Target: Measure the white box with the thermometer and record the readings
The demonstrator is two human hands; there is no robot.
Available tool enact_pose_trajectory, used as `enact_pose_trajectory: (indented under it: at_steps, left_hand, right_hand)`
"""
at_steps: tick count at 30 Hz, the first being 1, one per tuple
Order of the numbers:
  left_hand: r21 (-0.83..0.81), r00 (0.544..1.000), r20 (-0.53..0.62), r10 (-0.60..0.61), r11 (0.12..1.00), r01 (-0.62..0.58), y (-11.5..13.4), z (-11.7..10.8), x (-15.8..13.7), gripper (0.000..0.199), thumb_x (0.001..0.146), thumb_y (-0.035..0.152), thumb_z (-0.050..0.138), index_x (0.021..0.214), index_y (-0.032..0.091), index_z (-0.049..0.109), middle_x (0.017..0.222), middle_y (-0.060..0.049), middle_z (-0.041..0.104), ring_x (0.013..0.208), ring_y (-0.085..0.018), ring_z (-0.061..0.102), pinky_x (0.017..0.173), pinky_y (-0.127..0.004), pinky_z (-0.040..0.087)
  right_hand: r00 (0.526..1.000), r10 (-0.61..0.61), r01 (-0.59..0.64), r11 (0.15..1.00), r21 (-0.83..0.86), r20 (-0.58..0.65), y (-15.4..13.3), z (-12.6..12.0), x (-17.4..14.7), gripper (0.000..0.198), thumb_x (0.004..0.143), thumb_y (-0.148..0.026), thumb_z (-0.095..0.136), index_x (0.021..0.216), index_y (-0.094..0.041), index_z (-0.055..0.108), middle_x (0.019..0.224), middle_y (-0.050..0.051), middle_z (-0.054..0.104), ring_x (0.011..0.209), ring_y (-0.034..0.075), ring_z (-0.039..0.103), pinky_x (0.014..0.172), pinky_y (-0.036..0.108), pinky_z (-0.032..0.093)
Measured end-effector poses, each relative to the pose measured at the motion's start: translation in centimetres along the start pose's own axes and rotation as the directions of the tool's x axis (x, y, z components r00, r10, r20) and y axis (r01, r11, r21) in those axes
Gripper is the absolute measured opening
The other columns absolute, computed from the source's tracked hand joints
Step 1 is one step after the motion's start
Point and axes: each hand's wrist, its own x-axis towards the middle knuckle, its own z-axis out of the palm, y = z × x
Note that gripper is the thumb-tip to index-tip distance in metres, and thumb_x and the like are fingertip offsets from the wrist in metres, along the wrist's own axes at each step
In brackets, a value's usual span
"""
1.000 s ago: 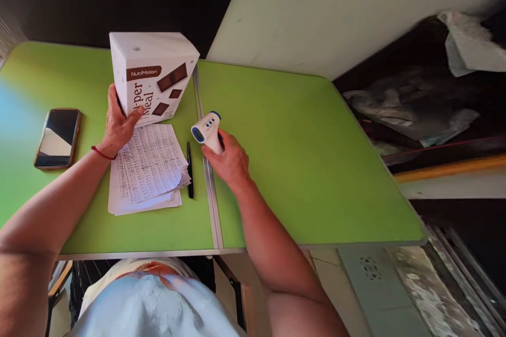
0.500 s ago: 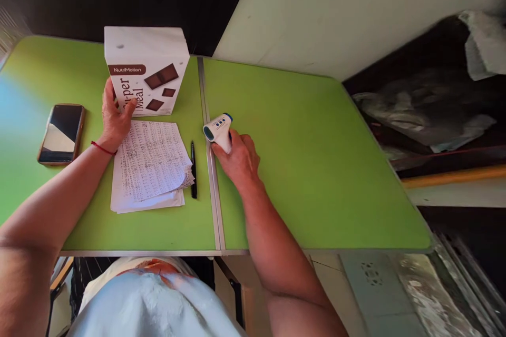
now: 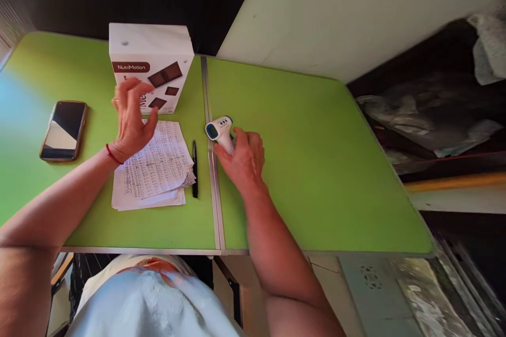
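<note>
My left hand point(image 3: 133, 118) is raised in front of the white NutriMotion box point(image 3: 152, 45), fingers bent and spread, nothing in them. It hides part of the box's printed front. My right hand point(image 3: 245, 155) has its thumb and fingers around the handle of a white and blue infrared thermometer point(image 3: 222, 129). The thermometer's small screen faces me, and its lower handle is hidden by the hand. Under my left wrist lies a stack of handwritten papers point(image 3: 158, 168), with a black pen point(image 3: 195, 168) along its right side.
A smartphone point(image 3: 64, 131) lies face up at the left of the green folding table point(image 3: 316, 179). A metal seam point(image 3: 213, 184) divides the tabletop. Behind it stand a dark panel and a pale wall point(image 3: 316, 10). Plastic bags point(image 3: 419, 116) sit on a shelf at right.
My left hand has let go of the box's lower left side and moved right, its fingers lifted in front of it. The thermometer has turned slightly, with the right hand's index finger looser on it.
</note>
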Motion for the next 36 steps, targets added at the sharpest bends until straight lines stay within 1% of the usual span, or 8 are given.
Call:
enact_pose_trajectory:
  at_steps: [2, 6, 12, 15, 18, 22, 30, 36]
  left_hand:
    - [0.033, 0.968, 0.249, 0.003, 0.999, -0.012, 1.4, -0.1, -0.1, 0.03, 0.102, 0.035, 0.062, 0.128, 0.023, 0.057, 0.13, -0.014, 0.058, 0.12, -0.033, 0.063, 0.103, -0.055, 0.054]
    - [0.28, 0.77, 0.631, -0.099, 0.954, -0.106, 5.0, -1.3, -0.3, 0.04, 0.095, 0.039, 0.074, 0.122, 0.013, 0.061, 0.126, -0.02, 0.06, 0.114, -0.037, 0.063, 0.094, -0.053, 0.056]
    - [0.383, 0.563, 0.796, -0.222, 0.905, -0.183, 9.8, -2.0, -0.7, 0.059, 0.096, 0.049, 0.076, 0.131, 0.004, 0.06, 0.142, -0.032, 0.055, 0.132, -0.048, 0.056, 0.102, -0.063, 0.051]
    - [0.382, 0.502, 0.831, -0.241, 0.903, -0.199, 10.3, -1.5, -1.1, 0.068, 0.095, 0.053, 0.076, 0.139, 0.004, 0.059, 0.148, -0.034, 0.052, 0.143, -0.052, 0.048, 0.106, -0.07, 0.049]
    - [0.367, 0.523, 0.828, -0.201, 0.9, -0.234, 9.9, -1.8, -2.2, 0.076, 0.095, 0.055, 0.075, 0.148, 0.005, 0.055, 0.157, -0.036, 0.046, 0.151, -0.055, 0.041, 0.112, -0.074, 0.043]
    - [0.155, 0.548, 0.835, 0.057, 0.93, -0.334, 9.3, -3.1, -5.0, 0.072, 0.101, 0.051, 0.069, 0.156, 0.008, 0.052, 0.168, -0.03, 0.041, 0.16, -0.047, 0.034, 0.126, -0.068, 0.033]
    - [0.026, 0.533, 0.824, 0.191, 0.928, -0.373, 8.9, -3.6, -8.6, 0.054, 0.106, 0.041, 0.062, 0.157, 0.024, 0.055, 0.172, -0.017, 0.042, 0.161, -0.044, 0.036, 0.124, -0.072, 0.033]
    - [0.136, 0.565, 0.818, 0.112, 0.916, -0.378, 9.3, -4.5, -8.2, 0.05, 0.106, 0.037, 0.062, 0.153, 0.019, 0.059, 0.166, -0.02, 0.05, 0.155, -0.045, 0.044, 0.119, -0.069, 0.042]
  right_hand:
    - [0.999, -0.037, 0.036, 0.996, 0.077, 0.016, -0.3, -0.4, -0.3, 0.038, 0.091, -0.043, 0.066, 0.119, -0.019, 0.068, 0.109, 0.016, 0.069, 0.098, 0.031, 0.065, 0.082, 0.049, 0.058]
    - [0.972, -0.171, 0.127, 0.958, 0.257, 0.16, -1.9, -0.9, -1.8, 0.023, 0.093, -0.047, 0.064, 0.096, -0.024, 0.066, 0.083, 0.004, 0.071, 0.069, 0.02, 0.062, 0.068, 0.037, 0.055]
    - [0.928, -0.222, 0.168, 0.966, 0.194, 0.298, -3.8, -0.7, -3.4, 0.02, 0.088, -0.042, 0.073, 0.085, -0.025, 0.062, 0.082, 0.003, 0.074, 0.07, 0.02, 0.067, 0.064, 0.032, 0.049]
    - [0.932, -0.179, 0.142, 0.98, 0.137, 0.314, -4.1, -0.6, -3.4, 0.014, 0.086, -0.036, 0.073, 0.091, -0.025, 0.066, 0.086, 0.004, 0.075, 0.073, 0.021, 0.069, 0.067, 0.033, 0.05]
    - [0.937, -0.151, 0.124, 0.987, 0.104, 0.315, -4.1, -0.5, -3.4, 0.021, 0.084, -0.028, 0.069, 0.104, -0.024, 0.072, 0.088, 0.005, 0.076, 0.071, 0.021, 0.067, 0.066, 0.033, 0.049]
    - [0.945, -0.214, 0.16, 0.962, 0.221, 0.249, -3.7, -0.6, -3.1, 0.043, 0.088, -0.026, 0.055, 0.126, -0.026, 0.074, 0.091, 0.005, 0.075, 0.072, 0.021, 0.066, 0.073, 0.037, 0.055]
    - [0.959, -0.233, 0.083, 0.774, 0.627, 0.16, -3.4, 0.1, -2.9, 0.053, 0.097, -0.053, 0.048, 0.139, -0.025, 0.06, 0.11, 0.01, 0.069, 0.096, 0.025, 0.07, 0.092, 0.044, 0.062]
    - [0.981, -0.149, 0.003, 0.652, 0.758, 0.124, -4.0, 0.4, -3.9, 0.05, 0.097, -0.075, 0.045, 0.103, -0.028, 0.062, 0.075, -0.001, 0.057, 0.071, 0.019, 0.061, 0.074, 0.039, 0.06]
